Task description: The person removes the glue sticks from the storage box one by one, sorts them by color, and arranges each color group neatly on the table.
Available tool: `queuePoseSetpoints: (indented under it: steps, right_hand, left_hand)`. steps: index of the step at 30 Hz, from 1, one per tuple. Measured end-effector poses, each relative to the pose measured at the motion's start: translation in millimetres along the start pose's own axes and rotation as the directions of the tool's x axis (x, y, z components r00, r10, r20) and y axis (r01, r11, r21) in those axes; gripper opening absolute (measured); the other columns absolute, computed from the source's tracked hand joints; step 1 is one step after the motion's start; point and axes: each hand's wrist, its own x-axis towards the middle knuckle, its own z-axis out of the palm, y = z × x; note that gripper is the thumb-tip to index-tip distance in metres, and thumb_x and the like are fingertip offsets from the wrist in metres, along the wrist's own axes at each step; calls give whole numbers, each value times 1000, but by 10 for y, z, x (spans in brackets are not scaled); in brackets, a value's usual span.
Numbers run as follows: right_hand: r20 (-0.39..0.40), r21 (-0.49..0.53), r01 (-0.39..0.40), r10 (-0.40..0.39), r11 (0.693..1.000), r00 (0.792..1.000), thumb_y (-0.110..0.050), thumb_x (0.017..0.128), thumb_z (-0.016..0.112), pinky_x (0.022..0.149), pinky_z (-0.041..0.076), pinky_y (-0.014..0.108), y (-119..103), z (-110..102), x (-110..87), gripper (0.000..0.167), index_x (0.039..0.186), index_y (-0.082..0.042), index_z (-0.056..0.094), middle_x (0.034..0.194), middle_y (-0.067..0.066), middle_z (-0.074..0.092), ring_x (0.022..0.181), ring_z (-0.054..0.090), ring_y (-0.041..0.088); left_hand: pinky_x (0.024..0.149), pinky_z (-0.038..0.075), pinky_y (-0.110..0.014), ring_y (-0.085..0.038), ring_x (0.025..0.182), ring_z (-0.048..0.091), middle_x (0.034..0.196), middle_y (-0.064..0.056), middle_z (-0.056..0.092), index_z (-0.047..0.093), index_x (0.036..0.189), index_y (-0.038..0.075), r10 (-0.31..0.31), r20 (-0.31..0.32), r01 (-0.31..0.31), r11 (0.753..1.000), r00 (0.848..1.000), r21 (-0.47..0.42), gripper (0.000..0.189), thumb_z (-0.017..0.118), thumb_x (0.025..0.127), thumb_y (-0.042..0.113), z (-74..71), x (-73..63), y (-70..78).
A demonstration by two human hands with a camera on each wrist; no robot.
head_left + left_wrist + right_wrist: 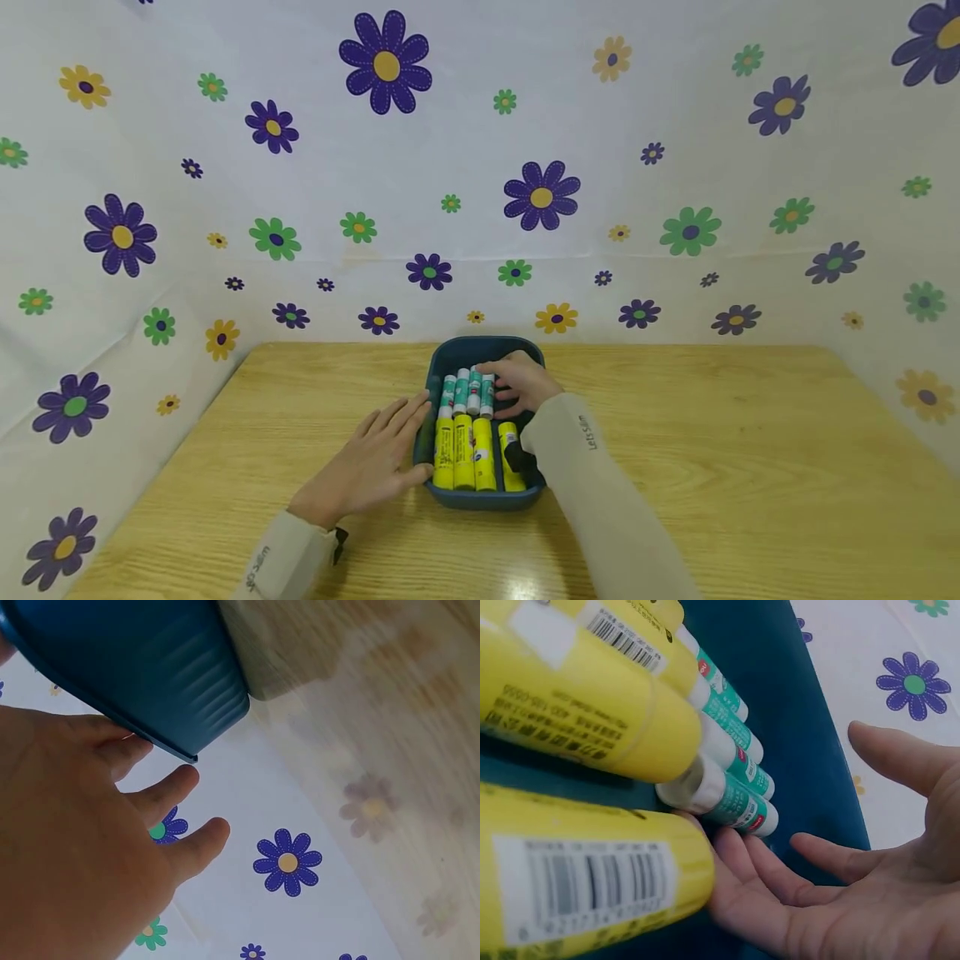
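Observation:
A dark blue bin (483, 500) on the table holds yellow glue sticks (483, 454) in its near half and white-and-teal glue sticks (461, 392) in its far half. One yellow stick (510, 442) lies apart on the right, under my right wrist. My right hand (525, 382) reaches into the bin, thumb spread wide, its fingertips (731, 847) right at the end of the rightmost teal stick (751, 814). Along the bin's left side my left hand (378, 458) rests with fingers extended, fingertips (139, 746) at the rim.
The bin stands on a wooden table (712, 467), close to its back edge. A white cloth (465, 150) printed with purple, green and yellow flowers hangs behind the table and along its sides.

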Motion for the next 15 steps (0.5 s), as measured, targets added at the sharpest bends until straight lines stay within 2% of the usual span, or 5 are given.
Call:
queuePoseSetpoints:
  steps: [6, 10, 15]
  right_hand:
    - [-17, -113, 65, -67, 991, 998, -10, 97, 67, 80, 60, 48, 37, 71, 15, 61, 150, 3, 39, 139, 26, 50, 122, 54, 41]
    - [-44, -181, 89, -99, 979, 994, 0, 92, 70, 75, 61, 44, 66, 104, 34, 62, 148, 2, 44, 131, 25, 55, 117, 57, 39]
    - [-37, -209, 104, -114, 972, 993, 5, 88, 73, 72, 61, 41, 106, 88, 55, 64, 146, 1, 46, 122, 23, 57, 110, 59, 36]
  left_hand:
    - [117, 16, -66, -45, 149, 21, 167, -16, 18, 25, 158, -5, -7, 12, 7, 1000, 1000, -6, 77, 53, 99, 36, 12, -9, -3]
    - [117, 15, -66, -45, 149, 20, 168, -15, 16, 23, 159, -4, -9, 8, 10, 1000, 1000, -22, 76, 52, 100, 35, 33, -9, 0]
    - [117, 15, -66, -44, 150, 20, 168, -13, 14, 22, 159, -3, -15, 19, 16, 999, 1000, -37, 76, 51, 101, 35, 39, 1, 11]
